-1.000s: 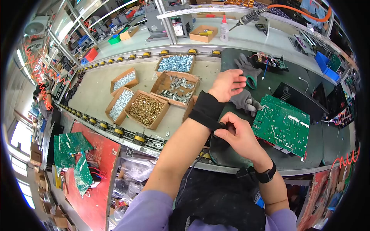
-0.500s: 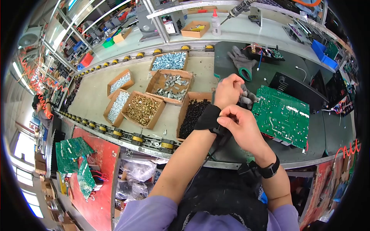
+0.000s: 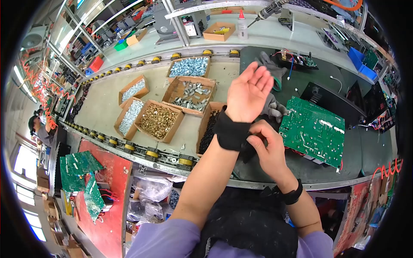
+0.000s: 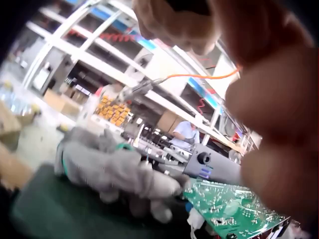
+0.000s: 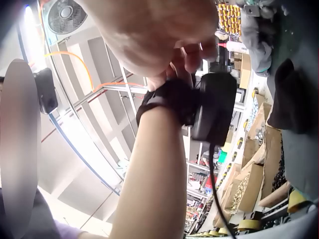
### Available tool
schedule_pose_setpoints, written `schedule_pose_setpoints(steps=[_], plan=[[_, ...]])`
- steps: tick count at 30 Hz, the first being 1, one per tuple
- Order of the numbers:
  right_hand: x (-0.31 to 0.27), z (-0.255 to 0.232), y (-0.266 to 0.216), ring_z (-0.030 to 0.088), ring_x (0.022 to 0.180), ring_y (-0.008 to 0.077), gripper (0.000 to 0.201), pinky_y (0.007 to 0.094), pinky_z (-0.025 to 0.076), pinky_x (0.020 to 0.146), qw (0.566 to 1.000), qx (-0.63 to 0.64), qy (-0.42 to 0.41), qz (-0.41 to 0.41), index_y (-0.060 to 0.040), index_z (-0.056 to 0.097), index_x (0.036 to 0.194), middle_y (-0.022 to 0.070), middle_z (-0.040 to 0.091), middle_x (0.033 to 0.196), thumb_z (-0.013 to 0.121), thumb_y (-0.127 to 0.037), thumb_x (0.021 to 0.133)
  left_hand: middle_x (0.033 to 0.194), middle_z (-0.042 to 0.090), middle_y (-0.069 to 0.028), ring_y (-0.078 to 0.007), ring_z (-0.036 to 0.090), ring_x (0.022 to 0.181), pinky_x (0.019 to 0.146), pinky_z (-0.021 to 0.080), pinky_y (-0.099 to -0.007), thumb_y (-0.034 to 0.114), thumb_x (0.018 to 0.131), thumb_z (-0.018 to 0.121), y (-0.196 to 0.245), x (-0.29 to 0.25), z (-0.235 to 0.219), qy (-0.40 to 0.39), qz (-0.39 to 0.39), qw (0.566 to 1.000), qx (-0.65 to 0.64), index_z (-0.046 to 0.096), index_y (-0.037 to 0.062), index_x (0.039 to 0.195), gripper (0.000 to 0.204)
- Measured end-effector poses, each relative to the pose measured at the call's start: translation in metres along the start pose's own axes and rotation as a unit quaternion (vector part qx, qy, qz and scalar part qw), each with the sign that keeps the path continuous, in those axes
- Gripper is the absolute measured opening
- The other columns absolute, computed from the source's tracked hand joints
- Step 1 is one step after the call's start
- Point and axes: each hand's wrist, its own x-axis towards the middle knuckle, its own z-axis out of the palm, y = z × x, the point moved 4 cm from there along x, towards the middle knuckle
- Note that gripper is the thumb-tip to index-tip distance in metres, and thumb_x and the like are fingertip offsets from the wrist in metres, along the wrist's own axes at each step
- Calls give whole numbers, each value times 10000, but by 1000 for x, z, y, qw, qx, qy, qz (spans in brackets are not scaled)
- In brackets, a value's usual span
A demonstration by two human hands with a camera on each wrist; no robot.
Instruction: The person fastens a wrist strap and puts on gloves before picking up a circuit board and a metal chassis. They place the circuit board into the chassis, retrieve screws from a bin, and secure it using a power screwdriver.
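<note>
My left hand [image 3: 248, 92] is raised over the bench with its palm turned up and its fingers relaxed. Around that wrist goes a wide black wrist strap [image 3: 232, 134]. Thumb and forefinger of my right hand [image 3: 272, 148] pinch the strap's edge on its right side. In the right wrist view the strap [image 5: 167, 99] circles the forearm, with a black camera box [image 5: 215, 107] and cable beside it. Grey work gloves [image 3: 275, 108] lie behind the hands, and a green circuit board [image 3: 316, 133] stands right of them.
Cardboard boxes hold brass fittings [image 3: 159, 121], black screws [image 3: 208, 131], metal clips [image 3: 191, 95] and bluish parts [image 3: 189, 67]. A roller track [image 3: 151, 154] edges the bench. A power driver [image 3: 269, 10] hangs above, near a red-capped bottle [image 3: 241, 26]. More boards [image 3: 81, 172] lie on a red table.
My left hand has turned palm up, its fingers spreading, after drooping half a second ago. The strap now lies smoother around the wrist. My right hand stays at its edge.
</note>
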Motion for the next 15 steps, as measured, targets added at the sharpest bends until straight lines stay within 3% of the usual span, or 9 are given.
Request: schedule_pose_setpoints(steps=[2, 3, 5, 7, 9, 11, 12, 13, 15], plan=[[-4, 0, 22, 536, 682, 102, 140, 248, 442, 628, 956, 249, -92, 126, -5, 609, 1003, 27, 585, 808, 606, -99, 899, 951, 641, -87, -206, 623, 878, 887, 488, -369, 190, 972, 486, -3, -18, 36, -157, -35, 986, 42, 506, 39, 1192, 268], [-8, -4, 30, 547, 714, 82, 195, 232, 474, 718, 935, 312, -78, 147, 5, 603, 1094, -7, 590, 835, 537, -88, 936, 928, 646, -89, -203, 633, 846, 837, 511, -353, 209, 974, 491, -8, -35, 55, -226, -35, 968, 106, 509, 33, 1186, 277], [-12, -10, 17, 566, 754, 88, 240, 275, 489, 810, 939, 293, 5, 178, 6, 584, 1151, 5, 613, 875, 497, -77, 944, 923, 643, -95, -175, 637, 758, 704, 530, -297, 251, 979, 496, -26, -75, 81, -298, -141, 912, 243, 518, 31, 1167, 290], [-2, -10, -9, 455, 1236, 237, 569, 386, 365, 1036, 906, 369, -177, 111, 16, 516, 1261, 191, 558, 1248, 578, -409, 886, 894, 637, -91, -142, 632, 694, 634, 521, -251, 249, 979, 496, -55, -112, 90, -401, -247, 823, 317, 516, 20, 1149, 286], [7, -1, -25, 611, 992, 206, 598, 369, 426, 988, 919, 304, -250, -1, 40, 501, 1282, 158, 626, 1169, 546, -438, 924, 835, 616, -75, -122, 618, 671, 625, 500, -243, 225, 968, 506, -80, -137, 90, -457, -297, 753, 369, 525, 16, 1118, 258], [-4, 3, -32, 614, 1007, 228, 656, 357, 438, 967, 807, 482, -295, 170, 59, 498, 1281, 209, 619, 1170, 527, -491, 924, 789, 590, -54, -112, 589, 642, 590, 474, -257, 186, 948, 520, -98, -154, 83, -499, -314, 711, 382, 545, 2, 1063, 218], [0, 2, -30, 618, 1020, 246, 632, 334, 474, 910, 794, 510, -302, 135, 72, 497, 1273, 266, 611, 1156, 512, -468, 945, 715, 661, -50, -116, 628, 557, 517, 479, -251, 219, 886, 547, -105, -160, 79, -487, -302, 732, 369, 606, -1, 954, 237], [1, 3, -26, 625, 981, 190, 470, 291, 491, 850, 730, 583, -307, 180, 50, 545, 1241, 213, 637, 1141, 528, -329, 963, 715, 661, -50, -116, 628, 557, 517, 479, -251, 219, 886, 547, -107, -164, 78, -483, -301, 735, 368, 606, -1, 954, 237], [4, 8, -19, 610, 868, 113, 311, 256, 495, 755, 842, 339, -373, 191, 7, 610, 1182, 132, 658, 1122, 545, -187, 948, 717, 659, -52, -121, 623, 557, 513, 479, -262, 203, 874, 560, -113, -176, 75, -515, -336, 682, 395, 603, -9, 955, 231]])
